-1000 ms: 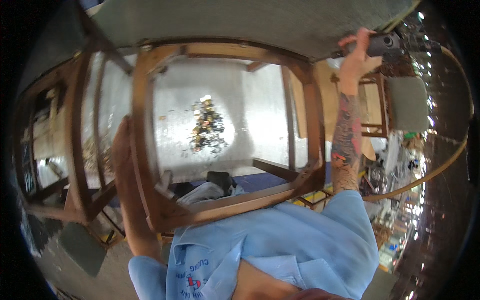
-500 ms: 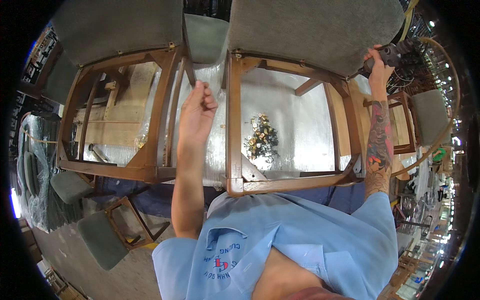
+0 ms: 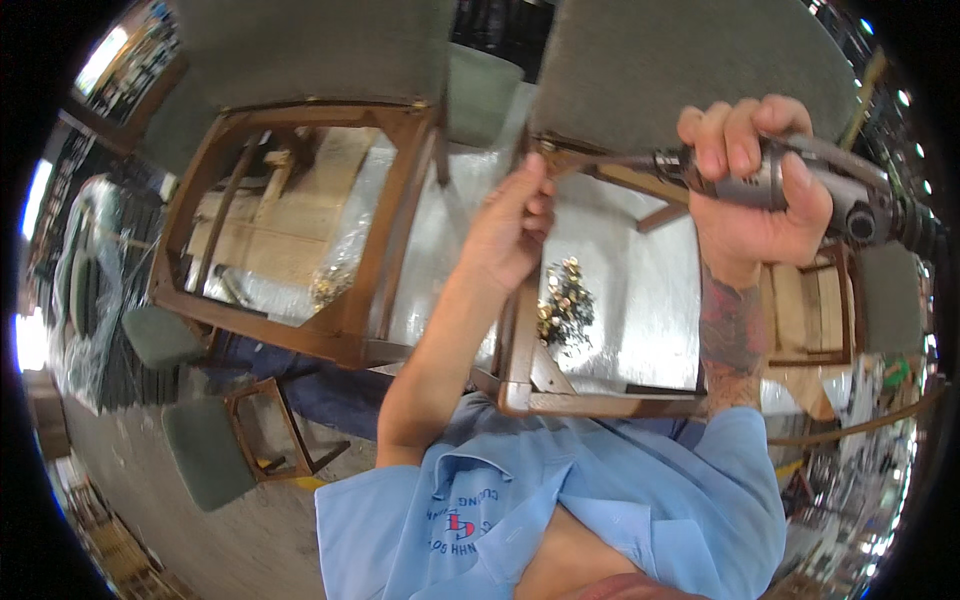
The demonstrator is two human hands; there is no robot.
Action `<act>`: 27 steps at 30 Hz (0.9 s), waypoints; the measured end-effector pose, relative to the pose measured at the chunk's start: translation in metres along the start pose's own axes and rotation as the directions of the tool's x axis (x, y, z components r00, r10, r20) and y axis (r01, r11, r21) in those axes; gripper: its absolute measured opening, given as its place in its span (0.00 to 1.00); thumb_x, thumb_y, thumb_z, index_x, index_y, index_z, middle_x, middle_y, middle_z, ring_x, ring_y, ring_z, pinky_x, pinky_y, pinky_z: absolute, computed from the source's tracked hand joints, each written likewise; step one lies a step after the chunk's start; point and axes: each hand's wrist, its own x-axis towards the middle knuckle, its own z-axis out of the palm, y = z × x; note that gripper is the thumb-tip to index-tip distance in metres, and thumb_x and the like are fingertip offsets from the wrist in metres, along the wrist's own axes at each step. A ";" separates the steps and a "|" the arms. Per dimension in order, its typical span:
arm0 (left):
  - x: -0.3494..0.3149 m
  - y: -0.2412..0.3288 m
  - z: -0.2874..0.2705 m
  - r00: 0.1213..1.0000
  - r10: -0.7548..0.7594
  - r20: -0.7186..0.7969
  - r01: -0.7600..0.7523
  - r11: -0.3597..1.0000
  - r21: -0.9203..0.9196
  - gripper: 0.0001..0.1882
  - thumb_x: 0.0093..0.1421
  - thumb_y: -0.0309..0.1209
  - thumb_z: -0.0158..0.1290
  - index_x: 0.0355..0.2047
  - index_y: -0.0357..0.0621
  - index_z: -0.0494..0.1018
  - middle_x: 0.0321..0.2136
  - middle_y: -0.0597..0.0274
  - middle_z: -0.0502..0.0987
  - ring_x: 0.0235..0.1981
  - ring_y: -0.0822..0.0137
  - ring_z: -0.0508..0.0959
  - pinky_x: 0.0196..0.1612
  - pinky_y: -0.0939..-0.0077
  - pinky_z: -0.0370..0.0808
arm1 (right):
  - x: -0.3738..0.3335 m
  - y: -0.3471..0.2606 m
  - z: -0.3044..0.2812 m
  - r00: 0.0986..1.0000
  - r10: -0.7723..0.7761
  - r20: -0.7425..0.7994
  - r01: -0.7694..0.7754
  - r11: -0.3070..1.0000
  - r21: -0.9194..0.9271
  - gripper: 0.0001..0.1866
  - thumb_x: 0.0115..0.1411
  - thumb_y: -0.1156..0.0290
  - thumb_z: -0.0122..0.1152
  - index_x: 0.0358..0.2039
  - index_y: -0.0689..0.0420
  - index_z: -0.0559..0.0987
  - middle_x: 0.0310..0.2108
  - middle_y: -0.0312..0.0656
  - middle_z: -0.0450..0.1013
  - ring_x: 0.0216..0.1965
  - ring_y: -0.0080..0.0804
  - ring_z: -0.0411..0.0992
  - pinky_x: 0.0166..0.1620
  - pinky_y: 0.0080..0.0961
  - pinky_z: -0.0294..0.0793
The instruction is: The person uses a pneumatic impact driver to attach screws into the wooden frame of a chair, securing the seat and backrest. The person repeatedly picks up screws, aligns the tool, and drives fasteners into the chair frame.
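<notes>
My right hand (image 3: 750, 170) is wrapped around a dark, air-type power screwdriver (image 3: 860, 205), held sideways above the right chair frame. Its long thin bit (image 3: 620, 160) points left, toward the fingertips of my left hand (image 3: 515, 220). Those fingers are pinched together by the bit's tip; whatever is between them is too small to make out. Both hands are over the wooden seat frame (image 3: 520, 350) of the right chair, close to its grey-green upholstered backrest (image 3: 690, 75). Inside that frame lies a pile of brass-coloured and dark screws (image 3: 567, 305).
Beside it on the left stands a second wooden chair frame (image 3: 385, 240) with a grey backrest (image 3: 310, 50). Silvery wrapped sheeting (image 3: 640, 285) covers the surface beneath. Plastic-wrapped cushions (image 3: 90, 280) stand at the far left. A small chair (image 3: 210, 455) lies on the floor.
My right hand has brought the screwdriver leftward and nearer. My left hand has moved right, to the bit's tip. The whole view has shifted slightly.
</notes>
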 end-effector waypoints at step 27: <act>0.011 -0.004 -0.066 0.752 0.131 -0.646 -0.190 0.982 -0.022 0.09 0.61 0.24 0.46 0.42 0.39 0.66 0.36 0.58 0.66 0.38 0.65 0.68 0.39 0.72 0.67 | 0.002 0.086 -0.057 0.985 -0.077 -0.157 -0.032 0.802 -0.597 0.15 0.51 0.68 0.53 0.37 0.63 0.72 0.22 0.43 0.67 0.24 0.34 0.67 0.31 0.31 0.68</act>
